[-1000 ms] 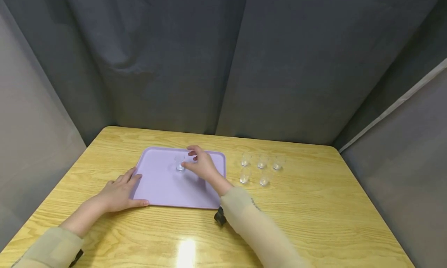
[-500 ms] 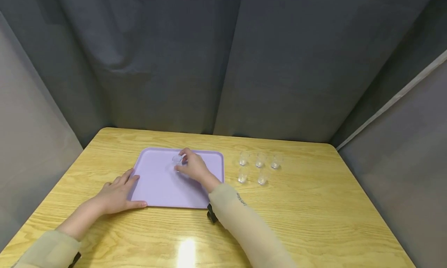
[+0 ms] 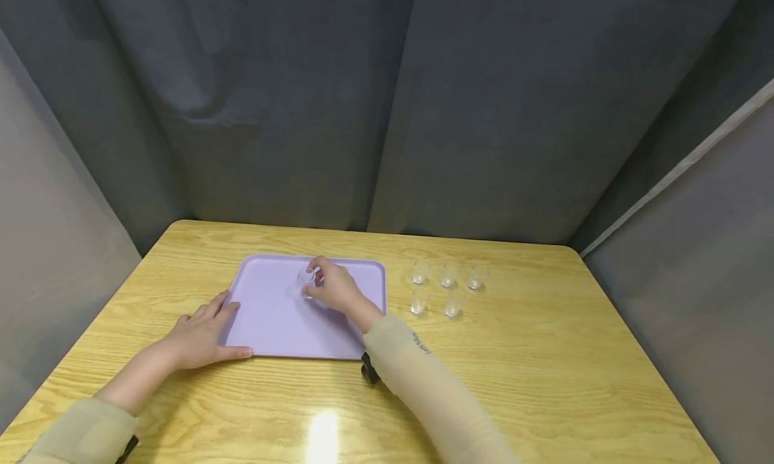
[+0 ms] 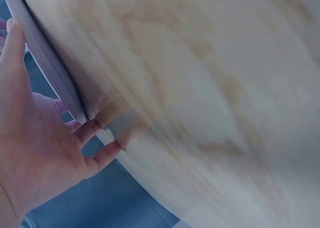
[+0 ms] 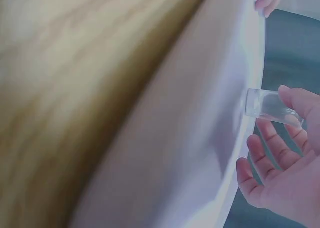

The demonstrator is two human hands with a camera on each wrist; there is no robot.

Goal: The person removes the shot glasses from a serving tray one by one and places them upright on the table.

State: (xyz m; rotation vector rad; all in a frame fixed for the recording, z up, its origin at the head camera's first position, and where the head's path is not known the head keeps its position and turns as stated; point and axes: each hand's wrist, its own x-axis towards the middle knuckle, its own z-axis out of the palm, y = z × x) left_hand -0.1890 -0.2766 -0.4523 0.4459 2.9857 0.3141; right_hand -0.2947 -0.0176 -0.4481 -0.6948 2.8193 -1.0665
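Observation:
A small clear glass (image 5: pixel 270 106) is pinched between the thumb and fingers of my right hand (image 3: pixel 336 289). Its base meets the purple tray (image 3: pixel 284 330) or sits very close to it; I cannot tell which. In the right wrist view the other fingers spread out beside the glass. My left hand (image 3: pixel 196 340) rests at the tray's left side, fingers extended along that edge and thumb by the near left corner. The left wrist view has this hand (image 4: pixel 45 143) with fingertips at the tray's rim and the tabletop.
Several more clear glasses stand to the right of the tray in two rows, among them a front-left glass (image 3: pixel 418 303) and a back-right glass (image 3: pixel 476 279). Everything is on a wooden table (image 3: pixel 544 356). Behind it hangs a dark grey curtain (image 3: pixel 290 115).
My right hand has moved slightly left, and its raised fingers have come in round the glass on the tray. The left hand stays at the tray's edge.

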